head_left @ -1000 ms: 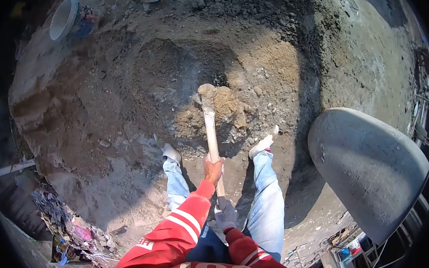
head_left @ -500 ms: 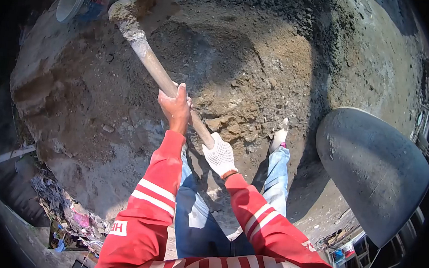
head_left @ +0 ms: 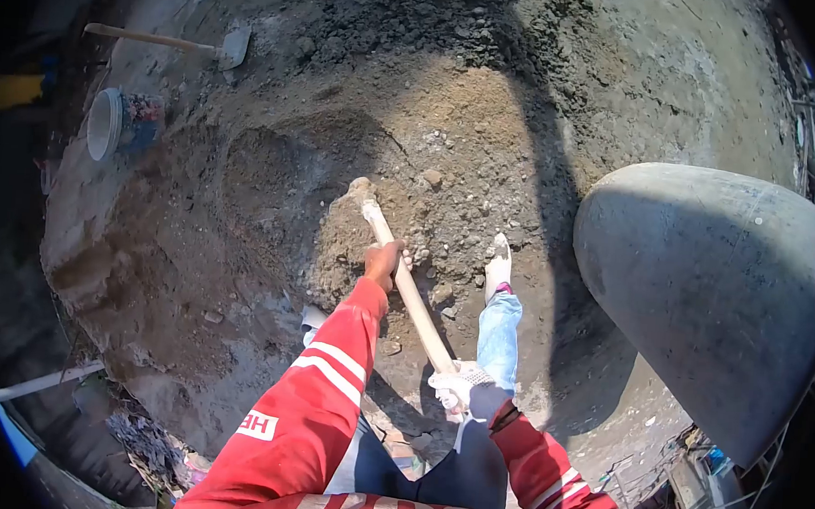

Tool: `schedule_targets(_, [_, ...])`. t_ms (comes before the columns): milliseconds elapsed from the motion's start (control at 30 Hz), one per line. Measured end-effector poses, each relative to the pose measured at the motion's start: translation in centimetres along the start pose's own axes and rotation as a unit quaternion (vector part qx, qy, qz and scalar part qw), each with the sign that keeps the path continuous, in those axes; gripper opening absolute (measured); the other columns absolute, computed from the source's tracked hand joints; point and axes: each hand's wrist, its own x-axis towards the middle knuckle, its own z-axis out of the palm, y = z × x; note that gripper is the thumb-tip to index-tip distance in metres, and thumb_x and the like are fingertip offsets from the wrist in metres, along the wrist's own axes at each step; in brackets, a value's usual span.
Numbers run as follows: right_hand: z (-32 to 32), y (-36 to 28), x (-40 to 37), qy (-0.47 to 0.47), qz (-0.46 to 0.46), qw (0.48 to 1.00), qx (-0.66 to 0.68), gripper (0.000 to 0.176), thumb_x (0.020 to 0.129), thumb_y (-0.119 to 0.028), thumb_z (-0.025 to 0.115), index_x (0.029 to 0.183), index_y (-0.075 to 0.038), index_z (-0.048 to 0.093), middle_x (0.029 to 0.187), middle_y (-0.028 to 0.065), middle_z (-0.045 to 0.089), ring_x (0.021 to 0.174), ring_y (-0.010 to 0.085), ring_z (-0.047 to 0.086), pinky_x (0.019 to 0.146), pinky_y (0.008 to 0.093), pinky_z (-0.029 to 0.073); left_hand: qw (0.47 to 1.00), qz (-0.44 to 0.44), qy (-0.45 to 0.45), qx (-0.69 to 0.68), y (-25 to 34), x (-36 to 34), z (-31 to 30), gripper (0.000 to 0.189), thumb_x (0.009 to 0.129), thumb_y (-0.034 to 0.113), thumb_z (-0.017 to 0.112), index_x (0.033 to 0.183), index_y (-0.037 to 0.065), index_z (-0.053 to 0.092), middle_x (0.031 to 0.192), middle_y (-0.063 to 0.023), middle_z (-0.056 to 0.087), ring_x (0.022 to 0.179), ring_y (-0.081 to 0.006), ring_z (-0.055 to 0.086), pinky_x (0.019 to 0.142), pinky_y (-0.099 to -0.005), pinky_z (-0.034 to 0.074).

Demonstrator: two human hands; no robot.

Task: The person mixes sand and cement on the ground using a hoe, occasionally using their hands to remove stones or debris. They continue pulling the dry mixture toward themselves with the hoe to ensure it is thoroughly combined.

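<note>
A hoe (head_left: 415, 306) with a pale wooden handle slants across the middle of the view, its dirt-caked head end down at the loose soil (head_left: 472, 109). Its blade cannot be made out against the earth. My bare left hand (head_left: 384, 263) is wrapped around the handle's upper part, not far from the head. Lower down, my right hand (head_left: 461, 385), in a white knitted glove, grips the handle near its butt end, close to my body. Stones and clods surround the hoe's head and my feet.
A large grey curved shell (head_left: 696, 272) stands on the right. At the upper left are a bucket (head_left: 105, 124) lying on its side and a long-handled shovel (head_left: 234, 48). My shoe (head_left: 498, 260) rests on the soil by the hoe. Debris lies at lower left.
The hoe's head has come down from the upper left to the soil nearer my feet. Both hands, still on the handle, have shifted right and lower. The shovel has come into view.
</note>
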Motion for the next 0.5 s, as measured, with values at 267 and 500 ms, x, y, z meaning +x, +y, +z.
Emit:
schedule_targets(267, [-12.2, 4.0, -7.9, 0.389, -0.126, 0.675, -0.614, 0.030, 0.079, -0.034, 0.070, 0.088, -0.009, 0.056, 0.075, 0.0202, 0.064, 0.071, 0.0404, 0.063, 0.063, 0.0476, 0.051, 0.987, -0.074, -0.036, -0.139, -5.6, -7.5, 10.4, 0.020, 0.081, 0.007, 0.067, 0.086, 0.004, 0.049, 0.060, -0.0032, 0.049, 0.045, -0.0139, 0.048, 0.042, -0.0296, 0.044])
schedule_targets(500, [-8.6, -2.2, 0.7, 0.363, -0.334, 0.622, -0.608, 0.024, 0.077, -0.024, 0.070, 0.090, -0.009, 0.056, 0.073, 0.0180, 0.063, 0.070, 0.0398, 0.063, 0.063, 0.0470, 0.049, 0.953, 0.205, -0.143, -0.171, 8.8, -16.1, 7.5, 0.021, 0.086, 0.008, 0.067, 0.086, 0.008, 0.046, 0.058, 0.0003, 0.045, 0.043, -0.0119, 0.044, 0.047, -0.0311, 0.041])
